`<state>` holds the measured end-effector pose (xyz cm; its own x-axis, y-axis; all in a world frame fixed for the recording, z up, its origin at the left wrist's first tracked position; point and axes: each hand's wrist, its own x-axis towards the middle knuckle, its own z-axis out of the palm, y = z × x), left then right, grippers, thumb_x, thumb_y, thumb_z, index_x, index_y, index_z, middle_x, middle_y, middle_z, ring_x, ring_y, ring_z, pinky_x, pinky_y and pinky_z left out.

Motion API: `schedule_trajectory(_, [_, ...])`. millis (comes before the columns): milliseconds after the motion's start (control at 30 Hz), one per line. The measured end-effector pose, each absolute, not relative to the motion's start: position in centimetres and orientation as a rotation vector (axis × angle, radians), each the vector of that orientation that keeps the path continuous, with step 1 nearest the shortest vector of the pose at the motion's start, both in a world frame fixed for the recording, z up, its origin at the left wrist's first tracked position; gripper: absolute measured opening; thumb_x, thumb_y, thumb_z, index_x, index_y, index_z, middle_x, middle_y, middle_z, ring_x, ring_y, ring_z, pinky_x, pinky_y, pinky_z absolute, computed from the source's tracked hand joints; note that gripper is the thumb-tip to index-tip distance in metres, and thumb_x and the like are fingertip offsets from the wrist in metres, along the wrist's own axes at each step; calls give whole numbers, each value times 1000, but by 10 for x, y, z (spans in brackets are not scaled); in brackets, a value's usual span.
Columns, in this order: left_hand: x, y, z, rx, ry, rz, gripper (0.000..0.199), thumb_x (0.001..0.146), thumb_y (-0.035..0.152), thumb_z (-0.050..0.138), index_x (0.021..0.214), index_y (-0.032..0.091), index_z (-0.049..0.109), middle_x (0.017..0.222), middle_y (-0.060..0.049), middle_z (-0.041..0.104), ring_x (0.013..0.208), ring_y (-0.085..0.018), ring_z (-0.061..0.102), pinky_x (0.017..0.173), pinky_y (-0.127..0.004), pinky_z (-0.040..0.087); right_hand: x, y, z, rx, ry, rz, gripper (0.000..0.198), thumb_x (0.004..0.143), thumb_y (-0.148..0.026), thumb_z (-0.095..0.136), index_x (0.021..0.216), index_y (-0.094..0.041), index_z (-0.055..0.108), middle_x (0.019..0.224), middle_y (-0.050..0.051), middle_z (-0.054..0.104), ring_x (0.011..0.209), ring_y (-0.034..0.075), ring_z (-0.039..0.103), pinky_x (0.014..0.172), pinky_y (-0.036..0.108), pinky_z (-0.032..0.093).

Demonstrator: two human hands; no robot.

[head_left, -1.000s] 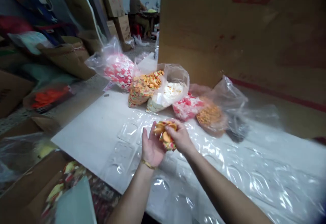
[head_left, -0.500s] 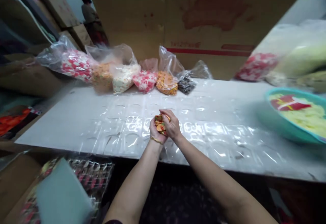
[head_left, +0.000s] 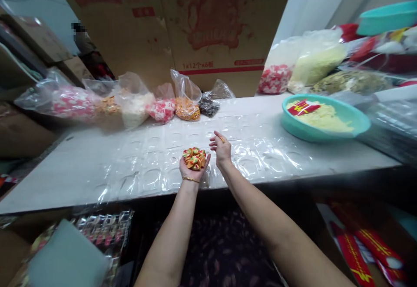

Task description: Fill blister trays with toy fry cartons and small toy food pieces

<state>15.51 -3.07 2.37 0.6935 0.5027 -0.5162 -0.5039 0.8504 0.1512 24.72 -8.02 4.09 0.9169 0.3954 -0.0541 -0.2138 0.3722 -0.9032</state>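
Note:
In the head view my left hand (head_left: 192, 173) is palm up, its fingers cupped around a heap of small orange pieces (head_left: 194, 158) with red and green tops. What exactly these pieces are I cannot make out. My right hand (head_left: 222, 148) is raised just to the right of them, apart from the heap, its fingers loosely bent and spread with nothing visible in them. Beneath both hands lie clear plastic trays (head_left: 153, 178) with round hollows, on the white tabletop (head_left: 81, 165).
Along the back stand clear bags of coloured pieces, among them an orange one (head_left: 188, 108) and a dark one (head_left: 209, 105). A turquoise basin (head_left: 312, 137) with pale yellow contents sits at right. Behind rises a large cardboard box (head_left: 215, 26). A person (head_left: 86, 45) is far left.
My right hand has come off the orange pieces and opened, leaving the heap in my left palm. The view has swung right, bringing more of the basin side into sight.

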Motion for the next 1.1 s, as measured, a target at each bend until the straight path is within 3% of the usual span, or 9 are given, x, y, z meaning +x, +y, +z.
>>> schedule_trajectory(133, [155, -24, 21, 30, 590, 595, 33, 75, 39, 38, 89, 19, 60, 99, -8, 61, 102, -27, 54, 83, -52, 43, 268, -142, 34, -1300, -134, 609, 37, 56, -17, 58, 93, -15, 56, 55, -7, 48, 44, 5, 41, 37, 16, 24])
schedule_trajectory(333, [137, -9, 14, 134, 570, 597, 35, 74, 36, 39, 96, 18, 59, 101, -9, 62, 104, -28, 53, 83, -49, 44, 320, -259, 17, -1333, 3, 679, 27, 58, -16, 58, 85, -12, 63, 57, -3, 50, 47, 5, 42, 40, 17, 32])
schedule_trajectory(500, [124, -5, 17, 186, 598, 607, 26, 72, 28, 42, 89, 20, 60, 99, -6, 63, 108, -30, 50, 83, -52, 44, 390, -307, 10, -1648, -14, 376, 31, 55, -19, 67, 85, -14, 62, 63, 0, 60, 54, 9, 53, 52, 23, 44])
schedule_trajectory(633, [118, -11, 25, 212, 616, 617, 23, 72, 24, 43, 87, 19, 59, 100, -6, 62, 110, -31, 49, 83, -52, 44, 452, -309, 0, -2057, -128, 16, 25, 59, -24, 63, 82, -13, 65, 68, 3, 65, 58, 12, 57, 55, 23, 45])
schedule_trajectory(933, [103, -18, 35, 267, 661, 661, 21, 73, 24, 42, 85, 19, 58, 101, -6, 61, 110, -31, 49, 82, -53, 45, 496, -306, -14, -2379, -226, -93, 17, 55, -16, 65, 71, -15, 67, 72, 3, 65, 68, 16, 57, 65, 26, 42])
schedule_trajectory(1100, [108, -20, 34, 231, 671, 636, 19, 72, 25, 44, 82, 20, 59, 99, -6, 61, 109, -31, 49, 86, -54, 42, 488, -313, -7, -2688, -492, -221, 11, 66, -21, 59, 72, -15, 66, 86, 6, 62, 78, 15, 54, 67, 24, 39])
